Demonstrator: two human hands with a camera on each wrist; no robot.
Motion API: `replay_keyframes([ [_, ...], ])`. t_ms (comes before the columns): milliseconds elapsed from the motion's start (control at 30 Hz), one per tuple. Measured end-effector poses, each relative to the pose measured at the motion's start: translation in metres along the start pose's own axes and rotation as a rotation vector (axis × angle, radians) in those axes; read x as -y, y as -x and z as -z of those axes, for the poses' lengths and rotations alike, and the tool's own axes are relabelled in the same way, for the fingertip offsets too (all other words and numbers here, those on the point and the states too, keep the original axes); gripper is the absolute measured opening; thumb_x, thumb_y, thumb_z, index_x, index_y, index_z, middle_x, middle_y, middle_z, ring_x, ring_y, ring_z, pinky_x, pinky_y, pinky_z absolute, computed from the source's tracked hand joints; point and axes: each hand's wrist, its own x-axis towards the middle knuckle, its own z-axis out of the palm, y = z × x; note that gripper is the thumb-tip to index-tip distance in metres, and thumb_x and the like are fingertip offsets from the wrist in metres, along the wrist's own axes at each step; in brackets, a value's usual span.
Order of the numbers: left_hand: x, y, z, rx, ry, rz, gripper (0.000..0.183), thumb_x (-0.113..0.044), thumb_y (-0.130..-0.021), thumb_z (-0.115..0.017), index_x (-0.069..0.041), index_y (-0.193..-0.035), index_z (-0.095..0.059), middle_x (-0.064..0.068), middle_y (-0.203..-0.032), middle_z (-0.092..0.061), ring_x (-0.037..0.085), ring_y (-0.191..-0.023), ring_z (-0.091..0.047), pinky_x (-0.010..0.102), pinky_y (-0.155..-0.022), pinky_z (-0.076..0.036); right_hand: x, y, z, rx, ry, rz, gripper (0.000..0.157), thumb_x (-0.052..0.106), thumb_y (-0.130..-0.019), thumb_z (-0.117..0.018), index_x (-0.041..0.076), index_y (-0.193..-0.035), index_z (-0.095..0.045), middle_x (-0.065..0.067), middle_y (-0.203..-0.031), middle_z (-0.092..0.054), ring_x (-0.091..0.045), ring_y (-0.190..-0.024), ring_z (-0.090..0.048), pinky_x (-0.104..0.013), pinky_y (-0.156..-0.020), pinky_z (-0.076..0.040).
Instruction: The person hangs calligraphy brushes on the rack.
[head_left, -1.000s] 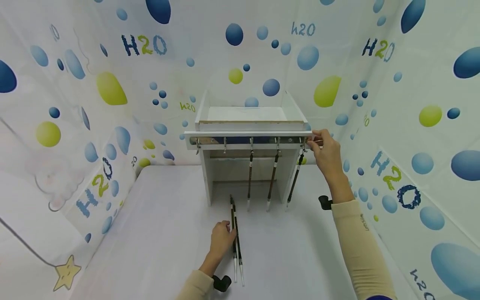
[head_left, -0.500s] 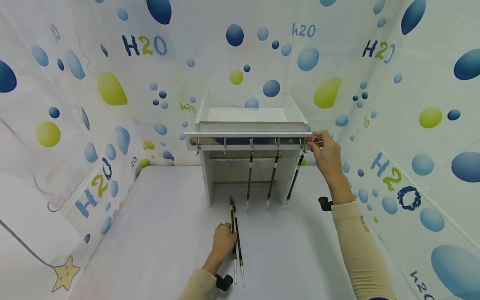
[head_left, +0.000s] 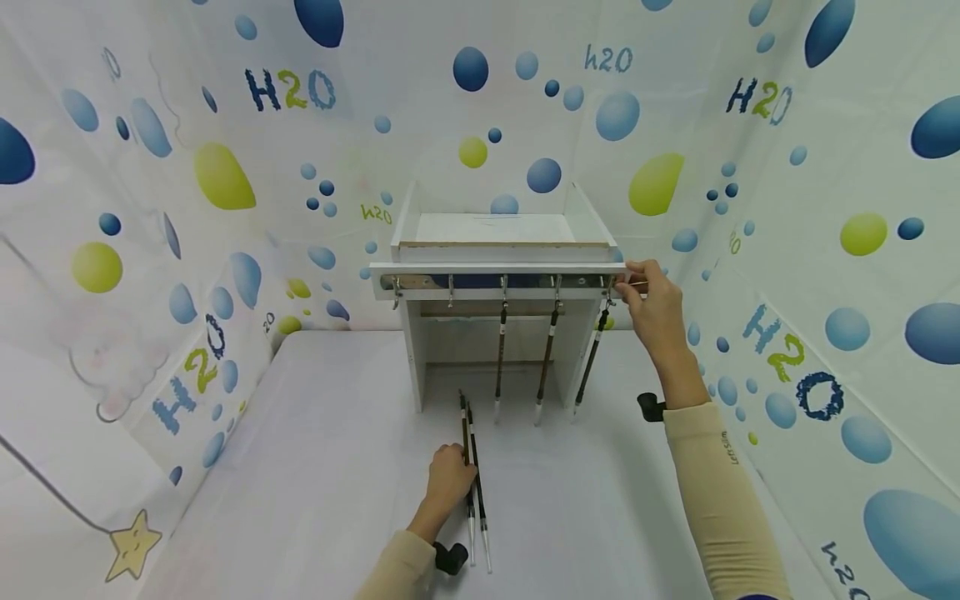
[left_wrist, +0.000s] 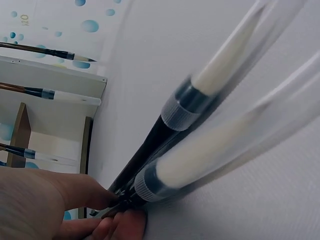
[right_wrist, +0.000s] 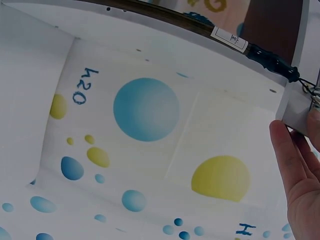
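Two capped calligraphy brushes lie side by side on the white table: the left brush and the right brush. My left hand pinches at the handles, thumb above and fingers below. In the left wrist view, the lower brush runs right into this pinch, while the upper brush passes close by; whether both are held is hidden. My right hand grips the right end of the white shelf's front board, thumb in front beside the last hook, fingers behind. The rightmost hanging brush is just left of it.
A metal hook rail spans the shelf front, with bare hooks at its left end. A middle brush and another hanging brush dangle from it. An open-topped white tray forms the shelf's top. Patterned sheets surround the table.
My left hand has moved slightly right and closed on the brush handles, nudging the brushes a little. My right hand stays on the board's end; the hanging brushes sway slightly.
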Motion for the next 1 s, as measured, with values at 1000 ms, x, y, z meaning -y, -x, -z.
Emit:
replay_keyframes([
  [1000,-0.023,-0.001,0.046,-0.082,0.11,0.008,0.038,-0.008,-0.08,-0.068,0.005,-0.116,-0.065,0.011,-0.085,-0.072,0.014,-0.061,-0.058,0.027,-0.051,-0.046,0.001,0.0,0.0,0.01,0.014,-0.028,0.033,0.009,-0.097,-0.063,0.0,-0.127,-0.055,-0.024,-0.115,-0.069,-0.039,-0.101,-0.071,-0.048,-0.084,-0.059],
])
